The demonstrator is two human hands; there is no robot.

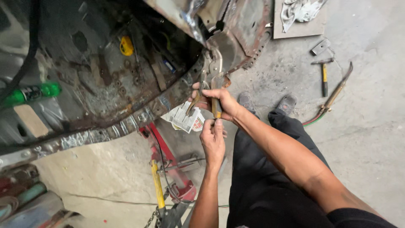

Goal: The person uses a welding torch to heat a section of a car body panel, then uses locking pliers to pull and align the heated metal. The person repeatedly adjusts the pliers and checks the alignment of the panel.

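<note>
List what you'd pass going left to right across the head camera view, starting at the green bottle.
Green bottle → yellow tag → locking pliers clamped on the rusty panel edge → grey shoe → hammer → torch.

Locking pliers [214,76] jaw tips hidden behind rusted panel edge [177,95]

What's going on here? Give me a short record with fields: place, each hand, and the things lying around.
Place: concrete floor beside a rusty car body panel
Right hand: grips locking pliers clamped on the panel's edge
Left hand: fingers at the end of the pliers' handle
Below: red floor jack
On floor: hammer, torch with hoses
Inside panel: green bottle
</note>
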